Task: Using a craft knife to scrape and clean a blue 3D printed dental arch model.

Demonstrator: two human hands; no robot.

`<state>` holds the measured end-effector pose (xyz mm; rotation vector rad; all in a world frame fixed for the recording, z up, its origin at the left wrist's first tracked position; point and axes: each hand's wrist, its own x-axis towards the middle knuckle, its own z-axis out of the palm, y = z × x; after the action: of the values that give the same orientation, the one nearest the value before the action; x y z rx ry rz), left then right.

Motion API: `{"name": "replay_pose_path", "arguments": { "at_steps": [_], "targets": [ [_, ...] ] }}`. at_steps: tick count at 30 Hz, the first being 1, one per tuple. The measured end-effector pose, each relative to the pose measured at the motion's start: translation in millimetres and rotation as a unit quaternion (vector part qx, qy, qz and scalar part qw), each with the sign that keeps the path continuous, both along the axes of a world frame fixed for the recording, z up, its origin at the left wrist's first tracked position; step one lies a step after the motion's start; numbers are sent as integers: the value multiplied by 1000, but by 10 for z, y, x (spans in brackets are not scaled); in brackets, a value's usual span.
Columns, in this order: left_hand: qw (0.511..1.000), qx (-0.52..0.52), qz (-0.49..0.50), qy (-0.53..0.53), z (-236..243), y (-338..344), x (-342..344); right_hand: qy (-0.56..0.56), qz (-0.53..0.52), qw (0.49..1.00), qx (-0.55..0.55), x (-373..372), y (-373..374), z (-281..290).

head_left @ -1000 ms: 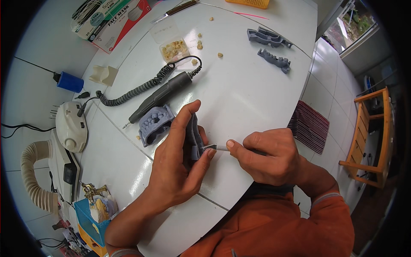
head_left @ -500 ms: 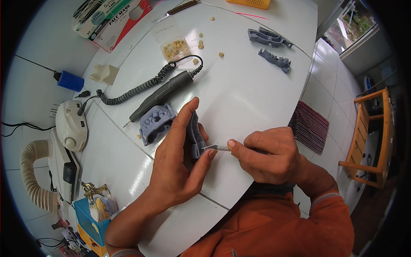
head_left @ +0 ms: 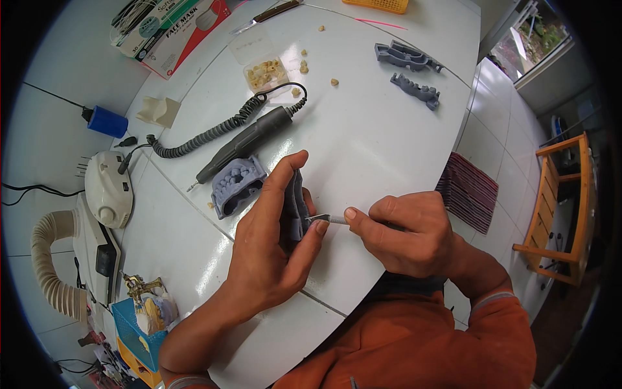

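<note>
My left hand (head_left: 272,240) is closed around a grey dental model (head_left: 296,206), held on edge above the white table, its thumb near the lower end. In my right hand (head_left: 411,230) is a slim scalpel-like knife (head_left: 335,220) with a ridged metal handle. Its blade lies at the model's lower end, close to the left thumb; the exact contact is too small to make out. Just left of the held piece, another grey dental model (head_left: 236,185) with teeth rests on the table. A dark handpiece (head_left: 249,142) with a coiled cord lies beyond it.
Two more grey model pieces (head_left: 405,58) lie at the far right. An open clear box (head_left: 265,76) holds small yellowish teeth, with several loose ones nearby. A white drill unit (head_left: 107,191), ribbed hose (head_left: 48,259) and blue basket (head_left: 136,330) line the left side. Face-mask boxes (head_left: 172,32) stand far left.
The model in my left hand has shifted slightly, its fingertips moving a little right. The knife blade has tilted slightly and sits a touch higher at the model's end.
</note>
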<state>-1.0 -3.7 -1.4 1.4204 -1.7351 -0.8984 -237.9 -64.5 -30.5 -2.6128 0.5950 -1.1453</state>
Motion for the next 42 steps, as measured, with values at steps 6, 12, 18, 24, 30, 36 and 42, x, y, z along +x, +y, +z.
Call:
{"name": "replay_pose_path", "arguments": {
  "at_steps": [6,12,18,24,30,36,42],
  "targets": [
    [999,-34,4,1,-38,17,-2,4,21,1000,8,-25,-11,43],
    [1000,19,0,-6,43,8,-2,21,29,999,26,-39,-9,62],
    [1000,24,4,-2,44,12,-7,23,23,999,24,-26,0,52],
    [1000,-2,3,4,11,18,-1,1,13,1000,4,-14,-14,38],
    [1000,2,-2,-7,39,5,-4,19,33,999,25,-30,-8,39],
    [1000,14,-4,-5,49,13,-4,0,11,1000,3,-4,-2,1],
    [999,5,-13,-34,78,6,-17,-2,7,1000,0,-7,-1,-12]
  ]
}}
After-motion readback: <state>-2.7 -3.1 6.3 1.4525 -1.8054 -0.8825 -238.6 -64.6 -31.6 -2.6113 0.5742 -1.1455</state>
